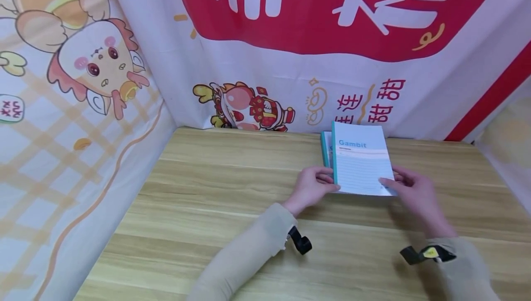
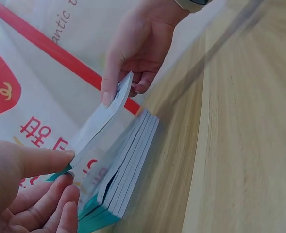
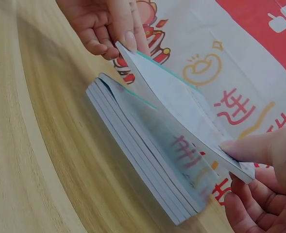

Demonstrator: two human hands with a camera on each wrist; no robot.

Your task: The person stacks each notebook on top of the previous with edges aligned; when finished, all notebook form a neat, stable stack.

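A white notebook [image 1: 362, 162] with a teal spine and "Gambit" on its cover is held by both hands. My left hand [image 1: 312, 185] pinches its near left corner, thumb on top. At the near right corner my right hand [image 1: 415, 195] pinches it the same way. In the right wrist view the held notebook [image 3: 176, 102] is tilted and slightly bowed, above a stack of similar notebooks [image 3: 138, 155]. That stack [image 2: 133, 160] lies on the table with teal spines lined up; from the head view the held notebook hides most of it.
The wooden table [image 1: 215, 190] ends at a white cloth backdrop [image 1: 257, 70] with red lettering and cartoon figures, close behind the stack. A patterned cloth [image 1: 95, 144] borders the left side. Black straps [image 1: 299, 241] are worn on both wrists.
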